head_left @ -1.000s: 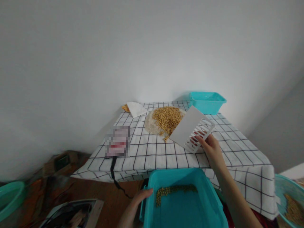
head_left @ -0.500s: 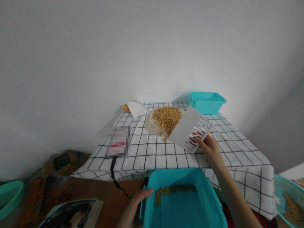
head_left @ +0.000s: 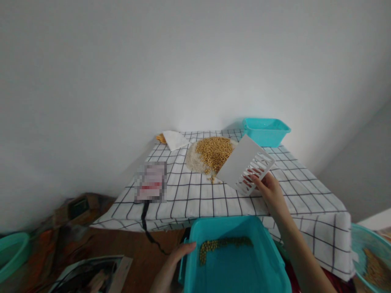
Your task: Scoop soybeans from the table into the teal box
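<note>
My right hand (head_left: 268, 189) grips the slotted end of a white plastic scraper board (head_left: 241, 164), tilted on the checked tablecloth (head_left: 189, 195) with its solid edge against a pile of yellow beans (head_left: 214, 151) lying on white grains (head_left: 193, 160). My left hand (head_left: 179, 254) holds the left rim of a turquoise tub (head_left: 259, 264) below the table's near edge. A streak of beans (head_left: 220, 245) lies inside this tub.
A second turquoise tub (head_left: 265, 130) stands at the table's far right corner. A folded white paper (head_left: 174, 139) and a blurred card (head_left: 151, 182) with a black cord lie on the cloth. A green basin (head_left: 12, 250) sits far left, another basin with beans (head_left: 371, 260) far right.
The scraper board and my right hand have shifted slightly left, toward the bean pile. My left hand and the near tub stay where they were.
</note>
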A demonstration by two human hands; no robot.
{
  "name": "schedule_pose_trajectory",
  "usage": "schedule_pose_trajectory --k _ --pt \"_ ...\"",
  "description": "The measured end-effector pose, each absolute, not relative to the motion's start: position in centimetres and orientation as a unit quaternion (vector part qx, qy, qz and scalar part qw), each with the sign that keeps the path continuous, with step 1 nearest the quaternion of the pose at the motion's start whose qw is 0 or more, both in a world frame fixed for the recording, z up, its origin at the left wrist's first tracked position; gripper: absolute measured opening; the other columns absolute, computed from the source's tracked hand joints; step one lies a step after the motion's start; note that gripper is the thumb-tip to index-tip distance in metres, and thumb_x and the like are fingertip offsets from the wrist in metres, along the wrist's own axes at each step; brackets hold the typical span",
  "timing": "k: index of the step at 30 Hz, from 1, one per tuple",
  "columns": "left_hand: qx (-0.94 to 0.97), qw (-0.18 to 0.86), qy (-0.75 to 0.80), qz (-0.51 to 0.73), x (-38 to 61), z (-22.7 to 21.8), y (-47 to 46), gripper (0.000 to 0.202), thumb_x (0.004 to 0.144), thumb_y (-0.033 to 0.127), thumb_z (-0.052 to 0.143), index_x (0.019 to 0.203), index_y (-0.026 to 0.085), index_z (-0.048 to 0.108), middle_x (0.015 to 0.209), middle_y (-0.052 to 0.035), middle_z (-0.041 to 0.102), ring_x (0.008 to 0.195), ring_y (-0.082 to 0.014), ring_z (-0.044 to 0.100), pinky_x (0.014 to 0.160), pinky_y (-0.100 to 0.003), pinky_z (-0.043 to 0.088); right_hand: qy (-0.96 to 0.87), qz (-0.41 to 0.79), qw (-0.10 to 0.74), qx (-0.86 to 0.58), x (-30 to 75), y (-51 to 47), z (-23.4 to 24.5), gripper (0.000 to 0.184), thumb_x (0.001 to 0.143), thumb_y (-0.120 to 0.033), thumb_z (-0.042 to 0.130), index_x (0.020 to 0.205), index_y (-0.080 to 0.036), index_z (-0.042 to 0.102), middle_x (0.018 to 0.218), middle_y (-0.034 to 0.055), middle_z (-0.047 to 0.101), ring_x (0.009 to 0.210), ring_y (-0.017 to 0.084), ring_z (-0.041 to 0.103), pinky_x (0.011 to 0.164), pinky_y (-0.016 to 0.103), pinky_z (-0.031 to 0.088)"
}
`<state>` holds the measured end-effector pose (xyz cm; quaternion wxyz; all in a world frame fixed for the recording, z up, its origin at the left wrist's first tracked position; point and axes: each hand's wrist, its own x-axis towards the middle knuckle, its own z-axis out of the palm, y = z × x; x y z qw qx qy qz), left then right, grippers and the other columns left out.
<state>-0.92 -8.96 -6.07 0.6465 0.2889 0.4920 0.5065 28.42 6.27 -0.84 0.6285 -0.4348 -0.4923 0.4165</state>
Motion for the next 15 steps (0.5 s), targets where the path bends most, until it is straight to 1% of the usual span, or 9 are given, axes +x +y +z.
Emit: schedule_pose_trajectory --k 3,4,6,8,10,11,12,13,15 --pt "0.278 0.663 0.485 0.498 -0.9 -5.4 -8.7 0.031 0.054 0.036 0.084 0.085 0.033 0.080 0.108 -0.0031 0.079 0.107 -0.0351 0.066 0.091 -0.041 0.054 -0.491 0.425 0.631 -0.424 28.4 6.3 -0.9 0.031 0.074 -0.040 0.073 0.100 -0.025 0.068 0.100 0.0052 0.074 0.089 0.027 0.070 0.081 0.045 0.057" --pt "0.264 0.673 0.485 0.493 -0.9 -5.1 -8.7 0.030 0.054 0.037 0.083 0.084 0.033 0.080 0.106 -0.0031 0.079 0.106 -0.0351 0.066 0.090 -0.042 0.054 -0.491 0.425 0.632 -0.423 28.3 6.3 -0.9 0.030 0.074 -0.040 0.073 0.100 -0.025 0.068 0.100 0.0050 0.073 0.089 0.027 0.070 0.081 0.045 0.057" --pt "0.232 0.690 0.492 0.477 -0.8 -4.8 -8.6 0.026 0.061 0.046 0.077 0.083 0.032 0.080 0.101 -0.0039 0.080 0.103 -0.0347 0.067 0.090 -0.044 0.054 -0.496 0.424 0.632 -0.419 28.3 6.3 -1.0 0.029 0.075 -0.039 0.073 0.100 -0.025 0.069 0.101 0.0049 0.073 0.090 0.026 0.070 0.082 0.045 0.056" --pt "0.242 0.681 0.506 0.471 -0.9 -5.0 -8.7 0.027 0.063 0.049 0.075 0.083 0.031 0.080 0.102 -0.0049 0.080 0.105 -0.0341 0.066 0.092 -0.044 0.052 -0.502 0.423 0.629 -0.416 28.3 6.2 -0.9 0.029 0.076 -0.039 0.072 0.101 -0.025 0.069 0.102 0.0046 0.073 0.090 0.026 0.070 0.082 0.045 0.057" --pt "0.306 0.628 0.508 0.504 -1.1 -5.7 -8.9 0.038 0.049 0.042 0.085 0.085 0.032 0.080 0.113 -0.0042 0.077 0.112 -0.0364 0.062 0.094 -0.043 0.051 -0.511 0.426 0.621 -0.415 28.3 6.1 -0.8 0.029 0.077 -0.038 0.071 0.102 -0.025 0.068 0.102 0.0045 0.073 0.089 0.025 0.070 0.082 0.044 0.057" --pt "0.321 0.614 0.520 0.499 -1.1 -6.1 -9.0 0.041 0.046 0.042 0.087 0.085 0.032 0.080 0.113 -0.0039 0.076 0.115 -0.0371 0.059 0.095 -0.043 0.051 -0.515 0.428 0.616 -0.415 28.3 6.0 -0.7 0.029 0.077 -0.038 0.071 0.103 -0.025 0.068 0.101 0.0046 0.073 0.089 0.025 0.070 0.082 0.044 0.057" --pt "0.321 0.596 0.531 0.509 -1.1 -6.4 -9.0 0.039 0.046 0.043 0.086 0.082 0.033 0.080 0.110 -0.0040 0.077 0.113 -0.0372 0.060 0.096 -0.043 0.050 -0.519 0.429 0.612 -0.415 28.2 6.0 -0.6 0.029 0.078 -0.038 0.071 0.103 -0.025 0.068 0.101 0.0047 0.073 0.089 0.025 0.070 0.082 0.043 0.057" --pt "0.319 0.598 0.530 0.509 -1.1 -6.7 -9.1 0.038 0.050 0.045 0.084 0.085 0.033 0.080 0.112 -0.0044 0.076 0.114 -0.0373 0.060 0.097 -0.045 0.049 -0.522 0.428 0.610 -0.415 28.2 5.9 -0.5 0.029 0.078 -0.038 0.071 0.103 -0.025 0.069 0.101 0.0049 0.073 0.090 0.025 0.070 0.082 0.043 0.057" --pt "0.292 0.616 0.536 0.499 -1.1 -6.9 -9.0 0.032 0.055 0.048 0.079 0.082 0.033 0.079 0.109 -0.0057 0.077 0.111 -0.0380 0.061 0.097 -0.049 0.048 -0.526 0.426 0.608 -0.415 28.2 5.7 -0.3 0.028 0.078 -0.039 0.071 0.102 -0.024 0.069 0.101 0.0052 0.073 0.091 0.025 0.070 0.082 0.041 0.057"
